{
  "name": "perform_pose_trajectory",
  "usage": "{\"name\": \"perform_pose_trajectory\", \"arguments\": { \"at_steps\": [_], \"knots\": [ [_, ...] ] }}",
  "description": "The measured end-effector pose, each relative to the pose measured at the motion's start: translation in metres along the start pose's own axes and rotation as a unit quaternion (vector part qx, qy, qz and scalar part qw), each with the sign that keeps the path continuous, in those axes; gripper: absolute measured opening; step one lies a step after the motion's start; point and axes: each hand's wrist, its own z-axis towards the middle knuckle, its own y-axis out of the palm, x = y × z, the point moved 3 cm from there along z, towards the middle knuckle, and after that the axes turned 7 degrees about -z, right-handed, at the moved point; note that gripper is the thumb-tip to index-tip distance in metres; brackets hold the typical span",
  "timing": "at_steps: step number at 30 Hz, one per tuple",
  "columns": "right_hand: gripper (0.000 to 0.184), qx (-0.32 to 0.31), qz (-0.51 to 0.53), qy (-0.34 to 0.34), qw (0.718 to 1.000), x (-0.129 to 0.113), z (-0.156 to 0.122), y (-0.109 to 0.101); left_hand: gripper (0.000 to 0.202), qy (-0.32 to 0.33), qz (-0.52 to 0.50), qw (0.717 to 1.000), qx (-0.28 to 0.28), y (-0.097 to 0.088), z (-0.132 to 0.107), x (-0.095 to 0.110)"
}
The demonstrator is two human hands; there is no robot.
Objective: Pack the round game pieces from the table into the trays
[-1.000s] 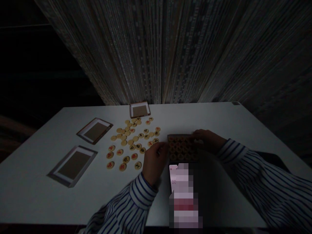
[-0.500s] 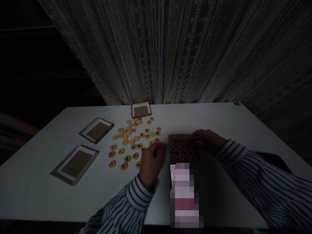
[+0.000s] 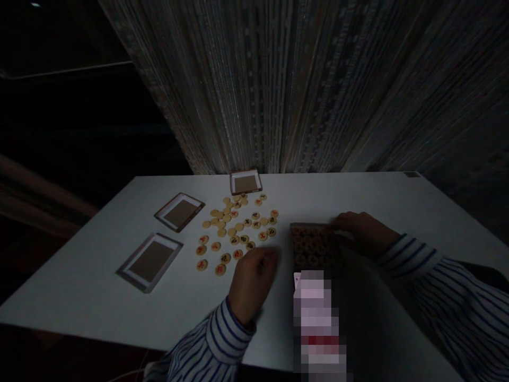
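Our left hand (image 3: pixel 254 281) has backed off the box of pieces (image 3: pixel 306 225) since a second ago; it's curled up, can't tell around what. Box sits at our 1 o'clock, right hand (image 3: pixel 356 231) at its 2 o'clock, grip too dark to call.

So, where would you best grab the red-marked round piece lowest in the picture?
Probably pinch the red-marked piece by its rim, left and right, from above: it lies flat with both those sides free, while a black-marked piece sits close behind.
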Motion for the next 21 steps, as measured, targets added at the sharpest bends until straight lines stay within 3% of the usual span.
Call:
{"name": "perform_pose_trajectory", "arguments": {
  "at_steps": [5,13,17,21],
  "knots": [
    [0.020,0.001,0.005,0.001,1.000,-0.011,0.022,-0.004,0.021,0.007,0.054,0.998,-0.014,-0.029,-0.003,-0.013],
    [0.022,-0.039,-0.005,-0.036,0.999,-0.043,0.061,-0.005,0.024,-0.017,0.111,0.993,0.035,-0.078,0.009,-0.038],
    [0.022,-0.030,0.028,-0.047,0.998,-0.047,0.065,-0.003,0.024,-0.017,0.121,0.990,0.064,-0.091,0.003,-0.049],
    [0.022,-0.017,0.036,-0.020,0.999,-0.042,0.064,-0.005,0.024,-0.018,0.112,0.989,0.092,-0.092,-0.005,-0.056]
  ]
}}
